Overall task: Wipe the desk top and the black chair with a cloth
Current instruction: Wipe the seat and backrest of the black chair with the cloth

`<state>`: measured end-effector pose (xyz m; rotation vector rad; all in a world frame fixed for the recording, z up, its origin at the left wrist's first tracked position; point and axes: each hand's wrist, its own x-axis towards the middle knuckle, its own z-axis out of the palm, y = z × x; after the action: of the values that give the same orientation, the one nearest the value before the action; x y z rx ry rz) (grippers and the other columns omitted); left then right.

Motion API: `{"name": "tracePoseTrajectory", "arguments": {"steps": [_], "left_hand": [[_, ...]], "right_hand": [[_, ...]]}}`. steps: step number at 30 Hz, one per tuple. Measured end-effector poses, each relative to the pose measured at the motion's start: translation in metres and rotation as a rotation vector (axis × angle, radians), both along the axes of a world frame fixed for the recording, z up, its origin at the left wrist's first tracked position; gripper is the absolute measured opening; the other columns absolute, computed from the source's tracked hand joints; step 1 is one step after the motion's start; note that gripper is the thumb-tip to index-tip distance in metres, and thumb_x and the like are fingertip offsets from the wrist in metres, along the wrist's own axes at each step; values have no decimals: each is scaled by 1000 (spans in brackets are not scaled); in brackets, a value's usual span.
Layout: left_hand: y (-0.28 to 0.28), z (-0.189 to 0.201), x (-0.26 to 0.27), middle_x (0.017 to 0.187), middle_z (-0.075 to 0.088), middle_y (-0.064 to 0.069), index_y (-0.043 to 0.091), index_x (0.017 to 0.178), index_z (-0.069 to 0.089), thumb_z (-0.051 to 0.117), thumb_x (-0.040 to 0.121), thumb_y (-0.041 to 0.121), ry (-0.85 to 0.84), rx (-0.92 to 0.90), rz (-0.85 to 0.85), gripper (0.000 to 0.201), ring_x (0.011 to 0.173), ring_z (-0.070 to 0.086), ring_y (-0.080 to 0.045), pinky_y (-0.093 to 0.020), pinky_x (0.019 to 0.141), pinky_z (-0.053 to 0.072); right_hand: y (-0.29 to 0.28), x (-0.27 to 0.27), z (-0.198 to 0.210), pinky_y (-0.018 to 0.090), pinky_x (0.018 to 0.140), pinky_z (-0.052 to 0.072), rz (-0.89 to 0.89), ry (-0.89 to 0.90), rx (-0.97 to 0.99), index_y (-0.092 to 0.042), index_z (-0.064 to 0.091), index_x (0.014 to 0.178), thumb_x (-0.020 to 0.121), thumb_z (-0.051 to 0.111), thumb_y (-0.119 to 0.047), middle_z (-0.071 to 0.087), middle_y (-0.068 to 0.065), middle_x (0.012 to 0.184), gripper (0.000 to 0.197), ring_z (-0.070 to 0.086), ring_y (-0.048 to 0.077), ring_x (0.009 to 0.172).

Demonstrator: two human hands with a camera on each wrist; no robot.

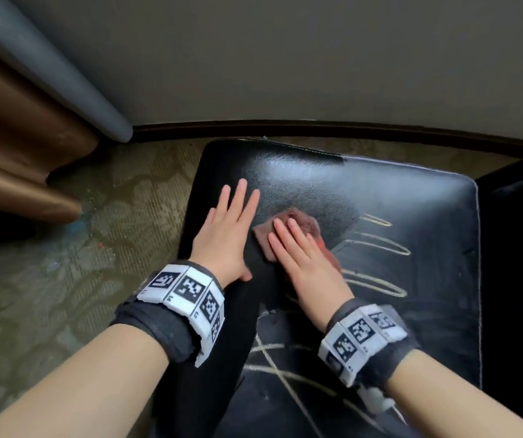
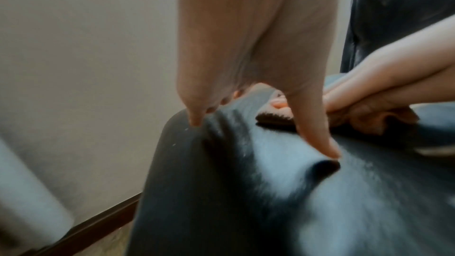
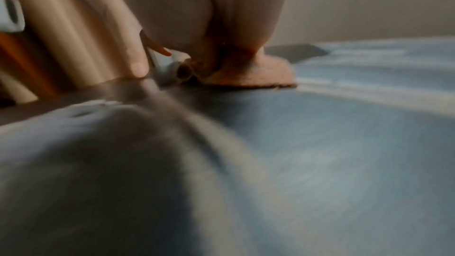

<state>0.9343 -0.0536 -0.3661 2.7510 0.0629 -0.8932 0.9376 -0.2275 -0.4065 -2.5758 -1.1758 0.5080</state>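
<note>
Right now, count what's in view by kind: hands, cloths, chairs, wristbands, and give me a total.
Hands: 2, left hand flat on the seat, right hand pressing the cloth
Cloths: 1, reddish cloth
Chairs: 1, black chair
Wristbands: 2, left wristband and right wristband
Total: 6

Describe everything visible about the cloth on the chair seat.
The cloth is small, reddish-brown and looks nappy, like terry. It lies bunched and creased on the black chair seat, near its left-middle. The right hand presses it down with straight fingers; its edges stick out around them. The left hand lies flat beside it.
</note>
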Motion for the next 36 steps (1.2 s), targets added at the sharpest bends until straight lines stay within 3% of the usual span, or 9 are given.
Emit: {"name": "tracePoseTrajectory", "arguments": {"steps": [4, 7, 10, 14, 18, 24, 28, 32, 36], "left_hand": [[-25, -3, 21, 156, -24, -2, 16, 149, -14, 84, 62, 41, -11, -73, -28, 133, 144, -20, -24, -40, 117, 5], [-36, -10, 24, 155, -25, -4, 15, 149, -14, 82, 64, 41, -4, 16, -29, 131, 144, -20, -25, -40, 117, 4], [-43, -11, 24, 155, -25, -3, 15, 149, -13, 83, 65, 36, 6, 50, 4, 130, 144, -20, -25, -40, 117, 4], [-51, -11, 24, 155, -27, -2, 16, 149, -14, 81, 70, 24, 11, 91, 43, 123, 144, -21, -25, -40, 117, 5], [-49, -9, 24, 155, -27, -1, 17, 149, -15, 83, 68, 29, 36, 92, 45, 127, 144, -21, -24, -40, 119, 6], [-52, -9, 27, 155, -26, -1, 18, 149, -14, 83, 68, 26, 43, 107, 48, 126, 144, -21, -24, -39, 119, 7], [-56, -11, 26, 155, -26, 0, 18, 150, -13, 78, 73, 19, 22, 134, 63, 119, 144, -20, -23, -39, 118, 8], [-54, -7, 26, 155, -26, -1, 18, 149, -15, 82, 68, 29, 54, 126, 50, 127, 144, -20, -23, -39, 118, 7], [-54, -5, 27, 155, -27, -1, 17, 149, -14, 83, 67, 31, 61, 109, 50, 128, 144, -20, -24, -39, 119, 8]], "right_hand": [[-36, 63, 4, 48, 108, 32, -78, -132, -97, 4, 48, 132, 84, 31, -11, 42, 25, 140, 53, 39, 43, 130], [-59, 110, 12, 37, 116, 6, -458, -34, -289, -7, 16, 149, 91, 35, 3, 2, 13, 157, 61, 2, 29, 145], [-47, 130, 11, 36, 114, 7, -626, -5, -330, -12, 9, 150, 92, 38, 0, -3, 10, 158, 66, -2, 29, 145], [-10, 111, 12, 40, 114, 5, -425, 2, -289, -15, 6, 150, 91, 38, 0, -7, 10, 158, 70, -8, 32, 144], [-27, 117, 19, 31, 114, 0, -251, 11, -199, -17, 10, 151, 92, 37, 1, -5, 4, 158, 67, -7, 22, 146], [-58, 139, 10, 35, 111, 10, -717, -26, -308, -17, 15, 149, 93, 41, -5, 4, 7, 158, 63, 1, 27, 145], [-30, 107, 6, 42, 114, 10, -547, 10, -266, -11, 10, 150, 90, 36, 1, -3, 12, 158, 66, -3, 34, 144], [-48, 85, 2, 52, 101, 36, -235, -67, -134, 3, 42, 136, 86, 23, -7, 38, 22, 144, 55, 35, 44, 132], [-94, 119, 0, 36, 115, 8, -415, -53, -310, -5, 10, 149, 96, 15, -10, 0, 13, 157, 53, 1, 30, 145]]}}
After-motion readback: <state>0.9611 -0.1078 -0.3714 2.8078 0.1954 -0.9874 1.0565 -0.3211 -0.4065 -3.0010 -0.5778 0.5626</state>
